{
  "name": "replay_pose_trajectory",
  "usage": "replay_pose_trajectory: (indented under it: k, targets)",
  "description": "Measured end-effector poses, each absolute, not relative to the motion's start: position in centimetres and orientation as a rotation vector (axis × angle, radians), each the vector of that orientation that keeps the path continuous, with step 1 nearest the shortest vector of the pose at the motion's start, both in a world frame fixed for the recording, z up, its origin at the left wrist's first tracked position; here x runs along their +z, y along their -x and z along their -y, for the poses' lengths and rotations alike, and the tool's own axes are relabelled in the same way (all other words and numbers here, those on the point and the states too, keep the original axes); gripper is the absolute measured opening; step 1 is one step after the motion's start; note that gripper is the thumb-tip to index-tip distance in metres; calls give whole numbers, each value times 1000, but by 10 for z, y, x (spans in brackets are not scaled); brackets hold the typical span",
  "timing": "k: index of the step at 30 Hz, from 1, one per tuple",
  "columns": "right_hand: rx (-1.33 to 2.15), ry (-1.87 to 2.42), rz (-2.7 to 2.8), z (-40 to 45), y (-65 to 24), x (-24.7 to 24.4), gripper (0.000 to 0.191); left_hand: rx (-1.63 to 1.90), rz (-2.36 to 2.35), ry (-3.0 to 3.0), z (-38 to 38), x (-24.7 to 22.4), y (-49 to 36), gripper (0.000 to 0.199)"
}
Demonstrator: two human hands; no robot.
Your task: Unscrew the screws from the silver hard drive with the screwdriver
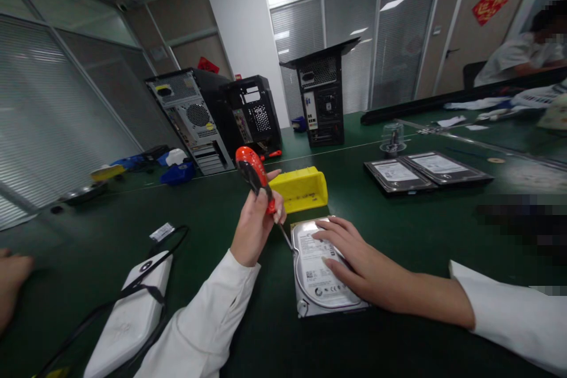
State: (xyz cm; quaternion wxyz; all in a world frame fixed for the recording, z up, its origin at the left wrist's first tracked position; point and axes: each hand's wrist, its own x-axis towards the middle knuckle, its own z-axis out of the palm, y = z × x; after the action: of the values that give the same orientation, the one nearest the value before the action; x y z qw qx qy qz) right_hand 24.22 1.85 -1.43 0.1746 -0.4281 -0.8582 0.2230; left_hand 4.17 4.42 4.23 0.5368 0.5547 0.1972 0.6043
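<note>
A silver hard drive [310,277] with a white label lies flat on the green table in front of me. My left hand [261,218] is closed round a red and black screwdriver [251,166], whose handle points up. The thin shaft slants down, and its tip meets the drive's left edge. Spread over the right side of the drive is my right hand [349,254], its fingers resting on the label. Just behind the drive stands a yellow plastic bin [305,189]; what it contains is hidden from this angle.
Several computer cases, one a tower [325,100], stand at the back. Two more hard drives [427,170] lie to the right near a clear plastic cup [393,139]. On the left are a white power bank [133,319] with a black cord and another person's hand [13,283].
</note>
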Motion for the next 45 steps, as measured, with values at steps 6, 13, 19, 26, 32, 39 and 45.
replay_pose_trajectory:
  k: [6, 13, 19, 26, 32, 39, 45]
  targets:
    - [635, 1215, 2428, -18, -242, -12, 45, 1370, -382, -1203, -38, 44, -49, 46]
    - [691, 1222, 2416, -17, -243, -10, 46, 1463, -556, -1335, -44, 38, -43, 34]
    - [694, 1176, 2404, -18, -244, -11, 47, 1536, -642, -1360, -47, 39, -40, 29]
    - [683, 1189, 2404, -19, -243, -11, 46, 1531, -608, -1230, -47, 41, -40, 29]
    - [703, 1185, 2397, -18, -244, -11, 47, 1495, -640, -1202, -47, 42, -39, 39]
    - [706, 1156, 2387, -18, -244, -11, 48, 1436, -573, -1158, -46, 45, -39, 50]
    - [699, 1146, 2386, -18, -244, -12, 48, 1433, -560, -1172, -45, 45, -40, 43]
